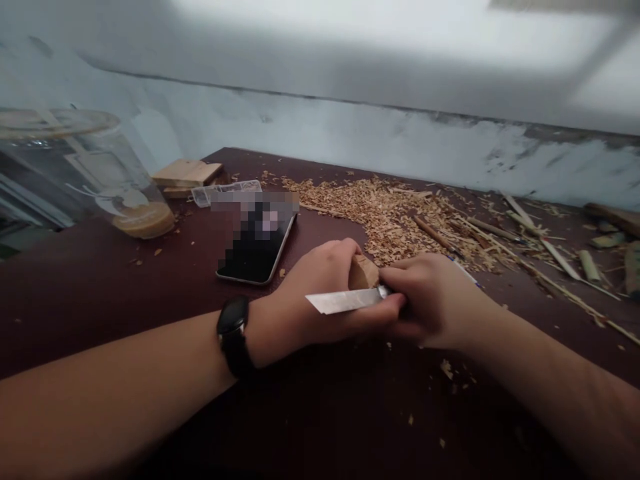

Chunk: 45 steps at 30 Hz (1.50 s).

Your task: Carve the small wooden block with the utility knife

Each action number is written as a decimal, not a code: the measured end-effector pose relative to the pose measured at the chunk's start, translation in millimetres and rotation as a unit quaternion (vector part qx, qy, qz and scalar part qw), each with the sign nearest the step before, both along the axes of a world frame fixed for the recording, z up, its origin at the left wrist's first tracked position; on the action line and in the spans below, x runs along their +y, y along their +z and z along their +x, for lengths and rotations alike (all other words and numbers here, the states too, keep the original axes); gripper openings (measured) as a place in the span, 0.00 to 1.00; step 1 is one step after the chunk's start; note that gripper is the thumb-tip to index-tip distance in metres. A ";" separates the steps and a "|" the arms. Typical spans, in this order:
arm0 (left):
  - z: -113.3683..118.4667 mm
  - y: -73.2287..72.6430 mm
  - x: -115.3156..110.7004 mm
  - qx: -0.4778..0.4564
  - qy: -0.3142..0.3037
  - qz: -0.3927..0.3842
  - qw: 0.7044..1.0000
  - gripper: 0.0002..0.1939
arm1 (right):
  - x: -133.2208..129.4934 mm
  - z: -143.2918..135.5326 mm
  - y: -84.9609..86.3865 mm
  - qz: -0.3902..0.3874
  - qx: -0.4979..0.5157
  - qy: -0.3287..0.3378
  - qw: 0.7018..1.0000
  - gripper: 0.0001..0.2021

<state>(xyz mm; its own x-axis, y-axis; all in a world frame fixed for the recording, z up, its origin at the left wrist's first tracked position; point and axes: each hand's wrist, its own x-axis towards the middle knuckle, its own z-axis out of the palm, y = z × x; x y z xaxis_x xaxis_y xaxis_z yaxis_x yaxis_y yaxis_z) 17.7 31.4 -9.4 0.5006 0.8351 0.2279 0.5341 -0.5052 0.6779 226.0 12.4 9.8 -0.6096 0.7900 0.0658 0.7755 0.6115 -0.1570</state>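
My left hand [320, 287], with a black watch [234, 333] on its wrist, is wrapped round a small piece of wood [365, 272]. Only the wood's pale cut top shows between my hands; the rest is hidden by my fingers. Closed in a fist, my right hand [425, 293] grips a knife [345, 301] whose handle is mostly covered. The flat, angled blade points left and lies across the near side of the wood, over my left hand. My two hands touch or nearly touch.
A pile of wood shavings [370, 207] spreads behind my hands, with thin sticks [545, 247] to the right. A phone [255, 247], a clear plastic box [227, 192], wooden boards [187, 172] and a plastic cup [120, 180] with brown drink stand left. A wall [350, 127] closes off the back.
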 end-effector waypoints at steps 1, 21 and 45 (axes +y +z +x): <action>0.7 -0.5 0.3 -0.010 -0.003 0.006 1.000 0.29 | 0.0 0.3 -1.2 0.003 0.009 0.008 1.000 0.14; -3.6 17.0 -9.5 -0.104 0.039 -0.092 0.989 0.25 | -8.1 2.1 6.5 0.093 0.019 0.006 0.995 0.13; 0.4 6.0 3.0 -0.186 -0.009 -0.179 0.966 0.22 | -8.8 -8.2 -5.6 0.074 -0.078 -0.141 0.984 0.14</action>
